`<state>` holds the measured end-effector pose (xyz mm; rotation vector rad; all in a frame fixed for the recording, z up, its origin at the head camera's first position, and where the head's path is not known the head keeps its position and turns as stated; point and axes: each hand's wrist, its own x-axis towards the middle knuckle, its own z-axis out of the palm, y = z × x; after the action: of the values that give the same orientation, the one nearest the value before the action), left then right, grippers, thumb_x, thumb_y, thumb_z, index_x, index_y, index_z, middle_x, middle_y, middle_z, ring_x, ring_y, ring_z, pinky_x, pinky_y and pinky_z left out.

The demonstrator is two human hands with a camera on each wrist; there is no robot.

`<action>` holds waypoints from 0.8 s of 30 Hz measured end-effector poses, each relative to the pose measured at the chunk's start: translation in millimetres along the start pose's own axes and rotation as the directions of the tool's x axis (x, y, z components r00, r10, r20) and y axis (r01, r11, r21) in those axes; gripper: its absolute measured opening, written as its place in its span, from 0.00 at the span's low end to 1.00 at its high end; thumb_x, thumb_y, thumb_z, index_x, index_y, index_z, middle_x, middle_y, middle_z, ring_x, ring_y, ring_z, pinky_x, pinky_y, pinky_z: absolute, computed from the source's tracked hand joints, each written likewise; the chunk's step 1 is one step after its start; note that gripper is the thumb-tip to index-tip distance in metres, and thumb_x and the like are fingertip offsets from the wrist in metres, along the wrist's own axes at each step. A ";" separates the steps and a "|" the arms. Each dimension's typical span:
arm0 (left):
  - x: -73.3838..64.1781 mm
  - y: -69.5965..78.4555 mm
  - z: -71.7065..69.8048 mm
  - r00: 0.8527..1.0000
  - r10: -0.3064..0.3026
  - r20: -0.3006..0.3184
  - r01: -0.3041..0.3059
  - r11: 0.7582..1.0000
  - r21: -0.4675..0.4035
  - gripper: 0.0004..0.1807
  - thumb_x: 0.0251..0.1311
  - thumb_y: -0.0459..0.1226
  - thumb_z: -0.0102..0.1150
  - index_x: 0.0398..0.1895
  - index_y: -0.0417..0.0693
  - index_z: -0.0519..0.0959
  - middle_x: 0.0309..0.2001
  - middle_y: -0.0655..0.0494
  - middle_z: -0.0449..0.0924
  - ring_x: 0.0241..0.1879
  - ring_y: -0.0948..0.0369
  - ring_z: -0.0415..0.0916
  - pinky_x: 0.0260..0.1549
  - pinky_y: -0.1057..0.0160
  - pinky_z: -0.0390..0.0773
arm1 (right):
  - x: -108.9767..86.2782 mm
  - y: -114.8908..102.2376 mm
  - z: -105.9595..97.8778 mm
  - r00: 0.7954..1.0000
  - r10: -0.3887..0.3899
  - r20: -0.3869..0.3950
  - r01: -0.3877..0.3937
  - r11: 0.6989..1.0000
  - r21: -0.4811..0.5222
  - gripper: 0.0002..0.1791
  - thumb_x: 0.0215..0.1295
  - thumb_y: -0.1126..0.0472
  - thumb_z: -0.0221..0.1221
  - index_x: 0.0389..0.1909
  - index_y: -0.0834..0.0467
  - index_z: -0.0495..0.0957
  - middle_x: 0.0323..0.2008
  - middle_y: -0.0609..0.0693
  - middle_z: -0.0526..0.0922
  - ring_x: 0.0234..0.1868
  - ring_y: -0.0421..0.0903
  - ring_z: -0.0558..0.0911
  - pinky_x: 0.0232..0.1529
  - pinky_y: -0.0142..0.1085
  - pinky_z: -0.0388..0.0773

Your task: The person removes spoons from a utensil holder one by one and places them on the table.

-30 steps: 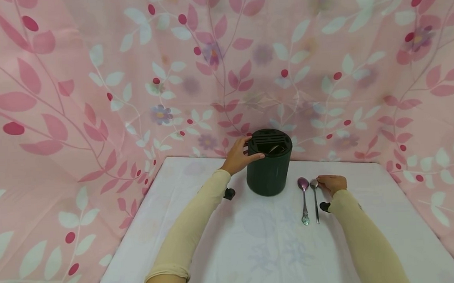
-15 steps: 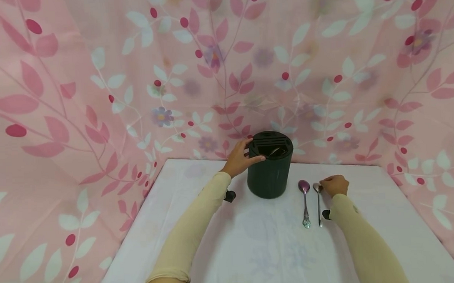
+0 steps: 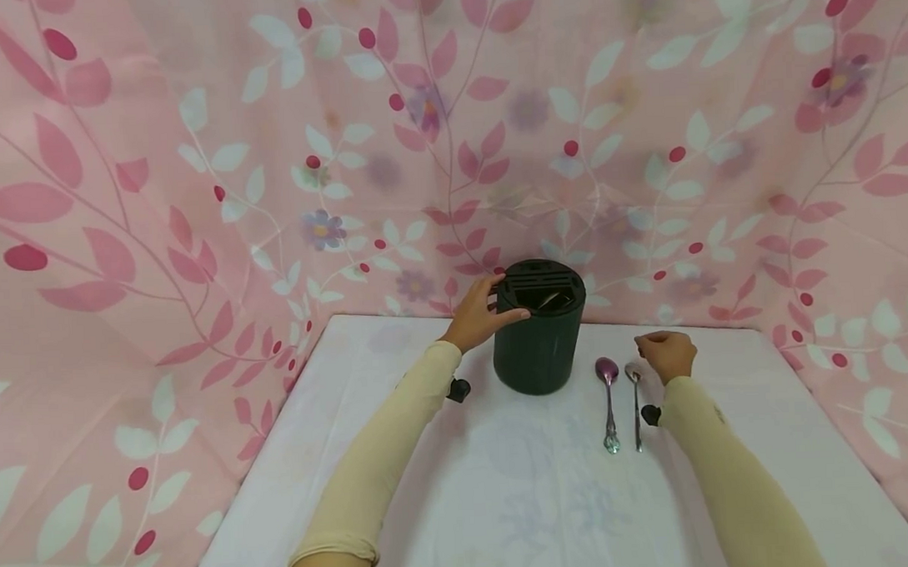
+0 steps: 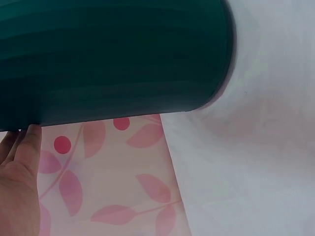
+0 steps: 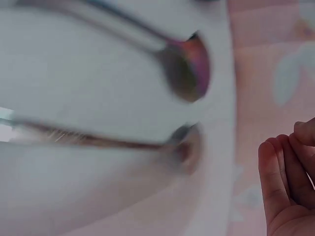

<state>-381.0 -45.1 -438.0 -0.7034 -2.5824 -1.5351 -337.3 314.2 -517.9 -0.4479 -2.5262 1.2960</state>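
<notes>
A dark green cylindrical utensil holder (image 3: 539,351) with a black slotted top stands near the back of the table. My left hand (image 3: 479,314) grips its upper left side, thumb along the front rim and fingers round the back. In the left wrist view the holder's side (image 4: 118,54) fills the upper left, beside my fingers (image 4: 28,147). To its right lie a purple-tinted spoon (image 3: 607,368) with an ornate handle and a slimmer silver spoon (image 3: 634,371). My right hand (image 3: 668,355) hovers beside the silver spoon's bowl, loosely bent, holding nothing.
Something shiny (image 3: 550,299) shows inside the holder's opening; its kind is hidden. A white cloth covers the table (image 3: 506,482). Pink floral curtain (image 3: 449,150) hangs close behind the holder and along both sides.
My right hand has let go of the silver spoon and lifted away from its bowl. That spoon has shifted slightly right. My left hand stays on the utensil holder.
</notes>
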 end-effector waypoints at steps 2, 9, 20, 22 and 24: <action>0.0 0.3 -0.4 1.000 -0.001 -0.003 0.001 1.000 0.003 0.55 0.44 0.66 0.68 0.74 0.56 0.59 0.68 0.57 0.60 0.61 0.58 0.69 0.57 0.58 0.74 | 1.4 -14.8 0.3 0.999 -0.051 -0.017 0.052 0.998 0.019 0.22 0.66 0.48 0.60 0.43 0.66 0.85 0.33 0.58 0.87 0.42 0.55 0.80 0.40 0.41 0.75; -0.6 1.5 -0.6 1.000 -0.018 0.002 0.018 1.000 0.009 0.54 0.44 0.66 0.68 0.74 0.58 0.58 0.68 0.57 0.60 0.62 0.56 0.70 0.57 0.58 0.73 | -3.1 -69.0 -0.6 0.968 -0.234 -0.088 0.242 0.966 0.093 0.18 0.65 0.50 0.62 0.39 0.62 0.87 0.32 0.54 0.87 0.31 0.39 0.80 0.34 0.32 0.75; -1.0 0.7 0.1 1.000 -0.018 0.003 0.018 1.000 0.007 0.52 0.46 0.62 0.69 0.74 0.59 0.58 0.69 0.57 0.59 0.62 0.58 0.69 0.58 0.58 0.73 | -45.9 -146.0 1.6 0.890 -0.454 -0.052 0.451 0.855 0.254 0.14 0.63 0.53 0.66 0.40 0.60 0.87 0.38 0.55 0.86 0.35 0.33 0.83 0.36 0.24 0.78; -0.1 1.2 0.1 1.000 -0.012 0.003 0.012 1.000 0.005 0.52 0.47 0.62 0.69 0.74 0.58 0.58 0.69 0.56 0.60 0.62 0.58 0.68 0.58 0.57 0.73 | -55.1 -157.2 3.6 0.862 -0.505 -0.039 0.493 0.819 0.294 0.12 0.62 0.56 0.66 0.40 0.61 0.87 0.39 0.56 0.86 0.36 0.36 0.85 0.36 0.23 0.79; 0.9 1.5 0.2 1.000 -0.007 0.001 0.007 1.000 0.000 0.51 0.47 0.61 0.69 0.74 0.57 0.58 0.69 0.55 0.60 0.63 0.58 0.68 0.59 0.56 0.73 | -66.8 -170.5 3.4 0.825 -0.564 -0.034 0.543 0.776 0.320 0.10 0.61 0.62 0.67 0.40 0.65 0.86 0.39 0.60 0.86 0.37 0.44 0.86 0.37 0.24 0.80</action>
<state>-381.2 -44.0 -436.7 -0.6960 -2.5892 -1.5366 -302.9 191.5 -386.4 0.3967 -2.1702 1.4291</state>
